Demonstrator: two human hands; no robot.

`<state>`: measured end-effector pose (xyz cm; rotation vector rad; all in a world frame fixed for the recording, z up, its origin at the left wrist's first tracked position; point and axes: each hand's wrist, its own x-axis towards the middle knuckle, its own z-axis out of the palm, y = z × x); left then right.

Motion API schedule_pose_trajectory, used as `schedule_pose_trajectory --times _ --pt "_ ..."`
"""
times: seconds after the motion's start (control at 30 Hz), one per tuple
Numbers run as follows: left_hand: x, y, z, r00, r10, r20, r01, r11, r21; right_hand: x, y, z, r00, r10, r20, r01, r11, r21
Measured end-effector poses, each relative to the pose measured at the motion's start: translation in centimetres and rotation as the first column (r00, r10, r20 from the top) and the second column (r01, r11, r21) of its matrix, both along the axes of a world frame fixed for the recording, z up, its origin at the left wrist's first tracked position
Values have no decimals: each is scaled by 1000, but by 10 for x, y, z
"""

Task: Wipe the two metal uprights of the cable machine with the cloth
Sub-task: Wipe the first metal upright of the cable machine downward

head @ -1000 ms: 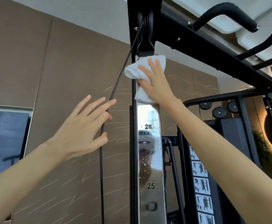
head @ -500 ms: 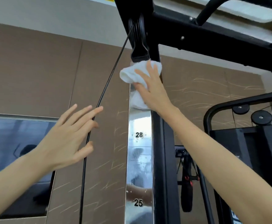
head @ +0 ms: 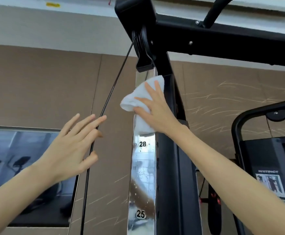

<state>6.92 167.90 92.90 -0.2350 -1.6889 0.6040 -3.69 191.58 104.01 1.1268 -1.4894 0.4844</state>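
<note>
Right hand (head: 157,111), cloth (head: 129,102) across upright (head: 142,175) edge

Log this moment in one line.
step: wipe upright top | right hand: presses cloth on upright | left hand: open, near cable

Single head-worn view, tilted upward, close to the chrome upright (head: 142,175), both forearms reaching in

Left hand (head: 69,146), right hand (head: 157,109): fingers straight
</note>
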Motion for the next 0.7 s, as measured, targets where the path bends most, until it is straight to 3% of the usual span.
schedule_pose_trajectory --times 0.13,0.23,0.3,0.47,0.57,0.7 --pt "2 1 0 999 41 -10 -41 999 -14 -1 8 27 974 -195 -117 206 974 90" --pt "4 1 0 998 63 -22 -64 998 -18 6 -7 65 907 -365 -208 377 926 17" --pt "3 2 0 997 70 -31 -71 997 -19 5 -14 55 875 -435 -213 442 897 -13" --pt "4 1 -2 995 91 -26 -92 995 -32 -7 4 -31 918 -236 -318 290 948 133" --pt "2 -3 -5 995 103 -13 -103 993 -62 -6 8 -13 894 -289 -341 359 919 161" --pt "0 -7 -10 995 96 -16 -97 991 -87 -1 -6 19 845 -431 -316 464 885 34"
